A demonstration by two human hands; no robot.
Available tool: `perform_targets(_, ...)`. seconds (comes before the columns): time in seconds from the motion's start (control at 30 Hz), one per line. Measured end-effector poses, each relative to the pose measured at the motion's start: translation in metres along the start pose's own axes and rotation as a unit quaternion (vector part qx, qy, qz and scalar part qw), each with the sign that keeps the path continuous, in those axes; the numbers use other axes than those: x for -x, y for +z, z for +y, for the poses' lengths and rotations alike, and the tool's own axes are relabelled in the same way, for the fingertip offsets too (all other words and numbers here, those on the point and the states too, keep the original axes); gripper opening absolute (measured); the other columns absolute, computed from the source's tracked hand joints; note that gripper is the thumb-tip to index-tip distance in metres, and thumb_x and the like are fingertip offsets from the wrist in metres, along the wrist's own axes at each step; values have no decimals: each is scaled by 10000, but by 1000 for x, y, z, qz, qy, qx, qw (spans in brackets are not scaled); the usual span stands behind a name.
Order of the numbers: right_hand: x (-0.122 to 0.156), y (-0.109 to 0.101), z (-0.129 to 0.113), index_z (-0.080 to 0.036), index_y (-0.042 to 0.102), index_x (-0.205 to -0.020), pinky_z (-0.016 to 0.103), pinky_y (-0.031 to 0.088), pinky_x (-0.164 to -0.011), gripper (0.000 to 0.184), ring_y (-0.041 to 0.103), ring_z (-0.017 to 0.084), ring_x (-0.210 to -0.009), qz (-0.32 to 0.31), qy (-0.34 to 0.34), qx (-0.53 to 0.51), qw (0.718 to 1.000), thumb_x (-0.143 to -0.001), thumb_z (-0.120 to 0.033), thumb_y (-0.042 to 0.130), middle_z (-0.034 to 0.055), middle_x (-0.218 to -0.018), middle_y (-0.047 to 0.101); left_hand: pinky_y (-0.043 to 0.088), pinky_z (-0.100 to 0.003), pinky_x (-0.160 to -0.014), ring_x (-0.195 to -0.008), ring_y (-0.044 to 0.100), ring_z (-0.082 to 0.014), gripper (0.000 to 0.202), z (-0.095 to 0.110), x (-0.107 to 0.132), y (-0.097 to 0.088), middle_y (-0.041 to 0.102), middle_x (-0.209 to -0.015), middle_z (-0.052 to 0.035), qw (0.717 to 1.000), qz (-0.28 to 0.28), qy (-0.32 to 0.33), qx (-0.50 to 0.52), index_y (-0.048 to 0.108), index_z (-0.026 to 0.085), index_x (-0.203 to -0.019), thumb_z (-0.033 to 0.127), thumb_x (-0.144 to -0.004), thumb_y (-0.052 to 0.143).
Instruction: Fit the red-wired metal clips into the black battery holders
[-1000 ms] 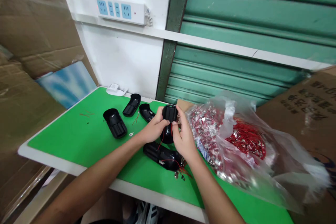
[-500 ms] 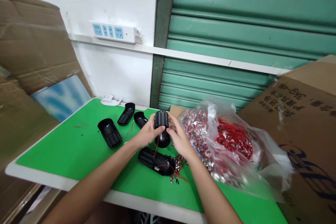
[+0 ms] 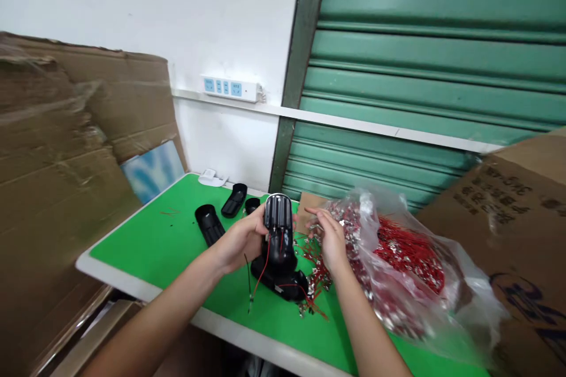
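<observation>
My left hand [image 3: 241, 240] grips a black plastic housing [image 3: 278, 235] and holds it upright above the green table [image 3: 163, 241], its ribbed open side facing me; red and black wires hang from it. My right hand [image 3: 329, 238] is off the housing, at the mouth of a clear plastic bag [image 3: 398, 265] full of red wires with metal terminals. Its fingers are pinched together among loose wires [image 3: 312, 247]. Another black housing [image 3: 278, 280] with red wires lies on the table right under the held one.
Three more black housings [image 3: 210, 224] lie further back on the table, near a white clip [image 3: 212, 178]. Cardboard sheets [image 3: 66, 159] lean at the left, a cardboard box [image 3: 522, 218] stands at the right. A power strip [image 3: 227, 88] hangs on the wall; a green shutter [image 3: 420, 70] is behind.
My right hand let go of the housing and moved right to the bag's wires. My left hand now holds the housing alone, tilted upright. The camera lifted and swung left.
</observation>
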State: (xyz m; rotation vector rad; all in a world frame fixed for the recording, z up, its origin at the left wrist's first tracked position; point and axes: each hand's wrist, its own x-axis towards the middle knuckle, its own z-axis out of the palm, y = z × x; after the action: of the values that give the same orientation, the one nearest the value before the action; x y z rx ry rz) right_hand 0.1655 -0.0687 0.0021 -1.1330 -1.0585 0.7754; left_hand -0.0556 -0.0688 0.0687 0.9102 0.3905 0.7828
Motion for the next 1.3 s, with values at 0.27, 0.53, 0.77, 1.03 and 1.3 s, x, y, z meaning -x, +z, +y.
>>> perform_targets(0.27,-1,7,13,-175,780,-977,280,470,-449,475,603,173,-676,-39,-34,60,997,-874,-616,634,125,-1068,677,495,-369,-947,-1169,627,-274,620,-3,74,-23,688,-1300,-105,998,37,45,31,621,190,-1288,173,-672,548)
perform_targets(0.53,-1,6,8,-182,799,-1005,273,458,-437,505,606,165,-647,-19,-6,38,999,-790,-629,705,119,-1077,680,505,-506,-982,-1146,665,-363,753,3,85,-25,686,-1257,-179,982,7,-12,188,558,122,-1368,281,-634,497)
perform_targets(0.77,-3,1,3,-180,801,-979,271,468,-454,465,597,159,-651,0,-19,31,999,-804,-599,700,129,-1097,690,555,-450,-927,-1090,702,-319,667,-9,98,-19,717,-1187,-176,963,9,-18,270,587,106,-1328,298,-700,468)
perform_targets(1.03,-5,0,5,-177,778,-900,276,438,-455,389,595,155,-631,8,-27,20,999,-783,-541,712,124,-1111,699,608,-432,-853,-1004,734,-282,508,-33,169,-45,747,-1134,-124,970,70,-67,221,643,164,-1282,205,-777,613)
perform_targets(1.3,-3,2,8,-193,775,-875,286,381,-453,281,602,153,-609,9,-60,-39,997,-836,-453,675,121,-1059,710,586,-312,-688,-734,713,-236,189,-117,310,-147,734,-762,-79,776,584,-217,100,695,140,-882,311,-815,651)
